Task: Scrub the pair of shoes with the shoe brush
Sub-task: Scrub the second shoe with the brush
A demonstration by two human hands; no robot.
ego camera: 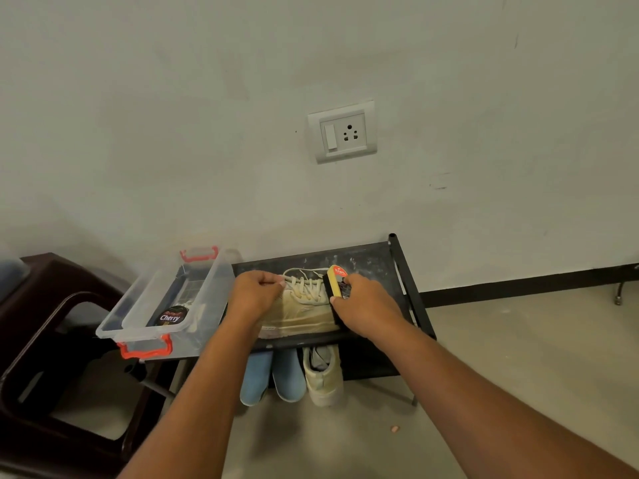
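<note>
A cream lace-up shoe [301,314] lies on the top shelf of a black shoe rack [373,262], toe towards me. My left hand [254,295] grips its left side near the laces and holds it down. My right hand [363,305] grips a yellow and black shoe brush [337,278], which is pressed against the shoe's right side. The second cream shoe [325,375] stands on the lower shelf, under the first one.
A clear plastic box [166,299] with red clips, holding a polish tin [172,316], sits on the rack's left end. A pair of blue shoes [273,375] stands on the lower shelf. A dark brown stool [52,340] is at the left. The wall has a socket [342,133].
</note>
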